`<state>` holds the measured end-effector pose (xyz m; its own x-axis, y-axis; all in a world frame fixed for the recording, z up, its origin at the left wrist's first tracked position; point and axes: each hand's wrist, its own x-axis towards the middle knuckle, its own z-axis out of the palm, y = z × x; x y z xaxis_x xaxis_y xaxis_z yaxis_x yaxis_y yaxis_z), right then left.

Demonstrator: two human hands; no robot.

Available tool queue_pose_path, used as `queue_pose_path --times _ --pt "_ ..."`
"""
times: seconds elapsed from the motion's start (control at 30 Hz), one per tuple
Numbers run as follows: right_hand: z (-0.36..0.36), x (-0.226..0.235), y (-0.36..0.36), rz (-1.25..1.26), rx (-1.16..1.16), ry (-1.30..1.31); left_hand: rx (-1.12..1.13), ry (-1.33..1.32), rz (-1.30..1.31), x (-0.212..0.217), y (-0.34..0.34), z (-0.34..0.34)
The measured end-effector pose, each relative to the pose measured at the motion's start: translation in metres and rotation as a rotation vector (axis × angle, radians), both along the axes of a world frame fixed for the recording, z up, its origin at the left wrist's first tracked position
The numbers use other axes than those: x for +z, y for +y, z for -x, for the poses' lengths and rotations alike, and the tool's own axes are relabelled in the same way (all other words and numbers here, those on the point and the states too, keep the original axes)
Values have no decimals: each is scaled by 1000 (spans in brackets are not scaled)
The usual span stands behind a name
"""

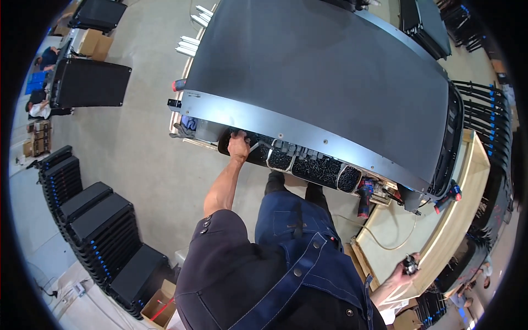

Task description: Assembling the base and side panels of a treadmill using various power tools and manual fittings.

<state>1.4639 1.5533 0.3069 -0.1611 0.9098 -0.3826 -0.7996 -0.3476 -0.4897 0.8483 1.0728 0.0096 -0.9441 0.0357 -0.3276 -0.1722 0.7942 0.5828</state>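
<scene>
A large dark panel (330,71) with a grey metal edge strip (286,129) lies on a workbench in front of me. My left hand (238,147) reaches under its near edge and is closed around a small metal tool at a dark tray. Trays of black screws (319,169) sit in a row just right of that hand. My right hand (406,268) is low at the right, over a pale wooden bench (467,203), gripping a small dark object with a thin cable running from it.
A red and black power drill (365,199) stands under the panel's right end. Stacks of black panels (93,231) line the floor at left and the far right. Cardboard boxes (159,305) lie near my feet. Other people sit at a table at far left.
</scene>
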Motion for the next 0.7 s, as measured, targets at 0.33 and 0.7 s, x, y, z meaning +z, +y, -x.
queue_pose_path --times 0.33,0.7 --pt "181 24 -117 103 171 -324 -201 172 124 10 -15 3" --pt "371 86 -159 -351 579 -209 -143 -878 -1275 231 81 -80"
